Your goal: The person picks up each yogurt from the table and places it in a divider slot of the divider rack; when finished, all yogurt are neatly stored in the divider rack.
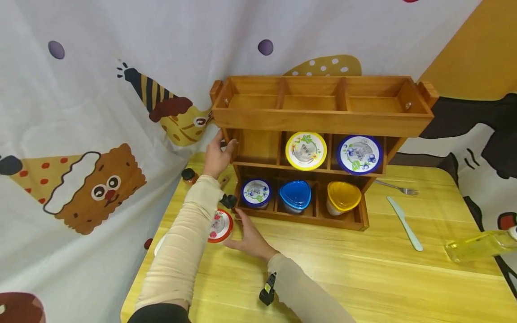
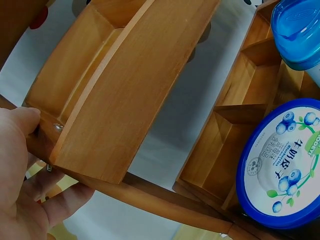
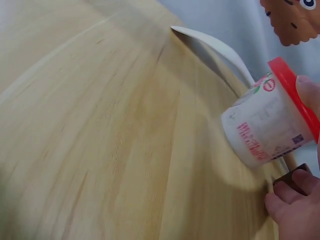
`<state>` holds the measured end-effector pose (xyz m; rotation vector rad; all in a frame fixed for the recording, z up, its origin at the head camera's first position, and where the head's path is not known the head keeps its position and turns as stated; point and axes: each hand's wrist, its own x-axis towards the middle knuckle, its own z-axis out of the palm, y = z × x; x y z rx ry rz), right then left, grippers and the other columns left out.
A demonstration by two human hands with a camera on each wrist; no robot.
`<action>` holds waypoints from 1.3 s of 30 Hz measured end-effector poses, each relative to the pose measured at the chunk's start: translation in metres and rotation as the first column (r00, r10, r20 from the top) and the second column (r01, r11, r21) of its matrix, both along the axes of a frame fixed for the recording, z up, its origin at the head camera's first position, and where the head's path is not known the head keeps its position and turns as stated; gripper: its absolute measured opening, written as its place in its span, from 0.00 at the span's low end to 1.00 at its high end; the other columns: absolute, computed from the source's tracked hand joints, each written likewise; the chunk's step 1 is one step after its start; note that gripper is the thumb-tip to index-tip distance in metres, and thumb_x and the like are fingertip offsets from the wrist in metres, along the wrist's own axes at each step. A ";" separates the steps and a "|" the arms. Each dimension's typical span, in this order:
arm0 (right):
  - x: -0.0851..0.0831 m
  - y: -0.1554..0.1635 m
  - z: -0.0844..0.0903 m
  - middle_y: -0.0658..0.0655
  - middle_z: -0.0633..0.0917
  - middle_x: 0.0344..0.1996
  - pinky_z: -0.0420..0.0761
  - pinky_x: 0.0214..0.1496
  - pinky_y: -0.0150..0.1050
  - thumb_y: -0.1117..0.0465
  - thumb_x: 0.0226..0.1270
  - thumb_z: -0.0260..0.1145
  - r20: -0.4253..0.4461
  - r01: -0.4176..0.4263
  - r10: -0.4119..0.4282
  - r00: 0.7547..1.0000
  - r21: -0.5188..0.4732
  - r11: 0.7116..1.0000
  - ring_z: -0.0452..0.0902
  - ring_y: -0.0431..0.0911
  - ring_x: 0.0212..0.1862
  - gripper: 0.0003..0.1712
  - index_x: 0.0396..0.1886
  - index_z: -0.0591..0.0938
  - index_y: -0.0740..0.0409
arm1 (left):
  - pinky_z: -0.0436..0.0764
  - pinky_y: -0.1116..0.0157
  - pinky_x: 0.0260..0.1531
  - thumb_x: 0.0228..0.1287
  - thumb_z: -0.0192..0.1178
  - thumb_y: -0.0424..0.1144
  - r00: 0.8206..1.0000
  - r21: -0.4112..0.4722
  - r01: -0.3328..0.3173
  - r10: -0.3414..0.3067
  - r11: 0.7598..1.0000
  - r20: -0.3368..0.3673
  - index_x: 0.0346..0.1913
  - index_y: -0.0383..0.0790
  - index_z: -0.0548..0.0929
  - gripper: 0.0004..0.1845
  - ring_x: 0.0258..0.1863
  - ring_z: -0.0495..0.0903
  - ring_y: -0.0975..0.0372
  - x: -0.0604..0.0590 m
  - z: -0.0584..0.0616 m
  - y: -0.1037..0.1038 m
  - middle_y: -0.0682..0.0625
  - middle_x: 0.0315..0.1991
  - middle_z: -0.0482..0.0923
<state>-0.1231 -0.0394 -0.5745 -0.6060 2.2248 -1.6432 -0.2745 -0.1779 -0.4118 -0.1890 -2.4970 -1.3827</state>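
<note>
My left hand [image 1: 219, 157] grips the left side of a wooden shelf rack [image 1: 323, 121]. In the left wrist view, its thumb lies over the edge of the upper tray and the fingers are beneath. Left of the rack's foot is a white cup with a red lid [image 1: 221, 226], partly covered by my left forearm in the head view. Beside that cup, my right hand [image 1: 252, 237] has thumb and fingers spread. In the right wrist view the thumb touches the red lid, while the other fingers are at a brown wooden corner, apart from the cup [image 3: 265, 122].
Lidded cups in yellow [image 1: 306, 151], dark blue [image 1: 359, 154], light blue [image 1: 295, 196] and orange-yellow [image 1: 344, 197] fill several compartments. A fork [image 1: 400, 188], a pale green knife [image 1: 405, 224] and a bottle of yellow liquid [image 1: 480, 246] lie right. A small dark-capped jar [image 1: 189, 176] stands left.
</note>
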 end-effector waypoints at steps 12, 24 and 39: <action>-0.002 -0.016 0.000 0.60 0.57 0.76 0.63 0.75 0.54 0.46 0.55 0.76 0.079 -0.013 0.013 0.997 0.002 1.000 0.56 0.55 0.75 0.64 0.80 0.44 0.51 | 0.82 0.51 0.53 0.74 0.55 0.41 1.000 0.014 0.001 -0.001 1.000 0.003 0.65 0.43 0.72 0.20 0.56 0.80 0.48 0.002 0.001 0.001 0.40 0.59 0.79; -0.006 -0.032 -0.006 0.52 0.68 0.66 0.69 0.71 0.47 0.55 0.48 0.81 0.052 -0.049 0.053 0.997 -0.077 0.996 0.68 0.45 0.65 0.65 0.78 0.49 0.51 | 0.82 0.52 0.54 0.74 0.55 0.41 1.000 0.003 -0.005 0.005 1.000 -0.010 0.64 0.42 0.73 0.19 0.56 0.81 0.48 0.001 0.001 0.001 0.39 0.58 0.79; 0.002 -0.022 -0.006 0.51 0.70 0.67 0.72 0.69 0.47 0.53 0.52 0.79 0.068 0.002 0.003 0.998 -0.078 0.997 0.70 0.46 0.65 0.60 0.77 0.50 0.46 | 0.82 0.52 0.53 0.74 0.55 0.41 1.000 0.017 -0.001 0.001 1.000 -0.002 0.65 0.42 0.72 0.20 0.56 0.81 0.48 0.001 0.001 0.002 0.40 0.59 0.79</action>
